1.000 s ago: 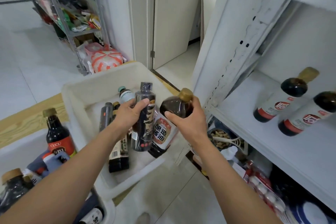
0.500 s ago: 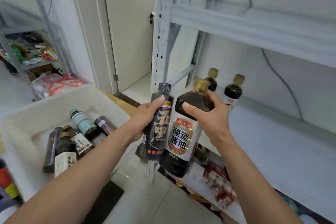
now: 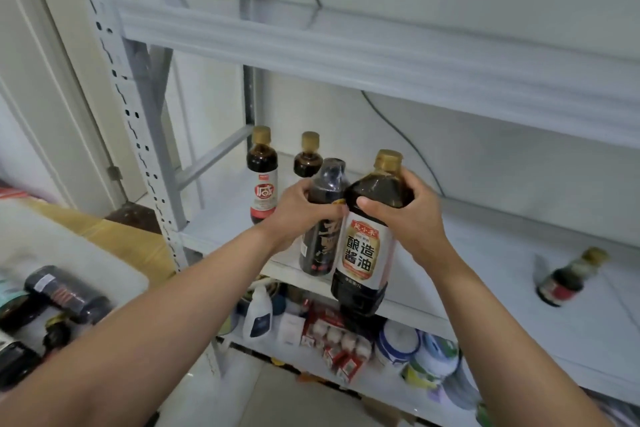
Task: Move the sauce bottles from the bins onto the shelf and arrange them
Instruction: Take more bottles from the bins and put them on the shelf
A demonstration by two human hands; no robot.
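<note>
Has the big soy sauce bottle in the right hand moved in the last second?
Yes. The big bottle has gone from over the white bin rightward to the front edge of the shelf.

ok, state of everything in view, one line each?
Left grip: holds black bottle by the shoulder.
Right grip: holds large soy bottle by the shoulder.
Black bottle: upright, sealed, at shelf edge.
Large soy bottle: upright, capped, off the shelf.
Red-label bottle: standing on shelf, capped.
Half-hidden bottle: standing, capped.
Small bottle: on shelf, blurred.
Bin bottles: lying down.
</note>
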